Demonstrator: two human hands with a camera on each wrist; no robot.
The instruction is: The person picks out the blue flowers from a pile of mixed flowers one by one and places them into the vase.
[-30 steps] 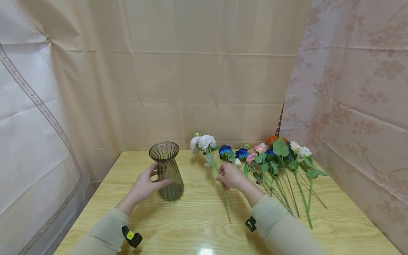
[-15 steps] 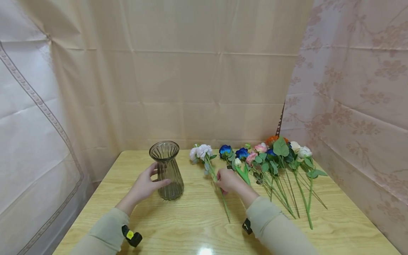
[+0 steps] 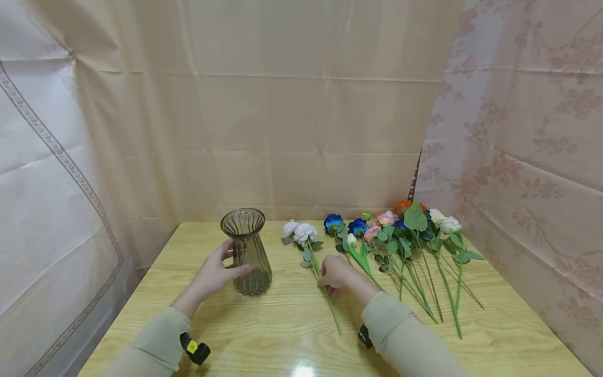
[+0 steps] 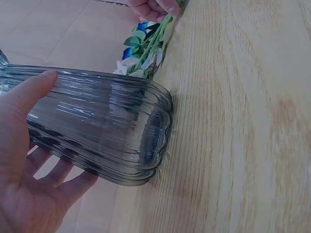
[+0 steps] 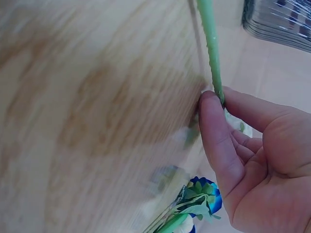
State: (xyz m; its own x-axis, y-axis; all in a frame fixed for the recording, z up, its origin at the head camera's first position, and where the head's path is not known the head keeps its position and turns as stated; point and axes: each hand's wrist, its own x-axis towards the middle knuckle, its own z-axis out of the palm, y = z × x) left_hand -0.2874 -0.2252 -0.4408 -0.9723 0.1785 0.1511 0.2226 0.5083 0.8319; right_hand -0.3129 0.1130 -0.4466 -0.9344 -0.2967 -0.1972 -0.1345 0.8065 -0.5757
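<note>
A smoky, ribbed glass vase (image 3: 253,262) with a flared mouth stands upright on the left half of the table. My left hand (image 3: 215,271) holds it from the left, thumb across the near side and fingers round the far side; the left wrist view shows this grip on the vase (image 4: 97,121). Right of the vase, a spray of artificial white flowers (image 3: 304,233) lies low over the wood, blooms pointing away. My right hand (image 3: 340,275) pinches its green stem (image 5: 210,48) between thumb and forefinger.
Several artificial flowers spread over the right of the table (image 3: 264,335): blue roses (image 3: 333,222), a white tulip (image 3: 352,240), pink blooms (image 3: 371,234), orange flowers (image 3: 402,207) and white roses (image 3: 450,225). A beige curtain (image 3: 282,115) hangs behind the table.
The white flower spray has sunk toward the table, with my right hand lowering and shifting slightly nearer. More of the white tulip shows now. My left hand and the vase stay put.
</note>
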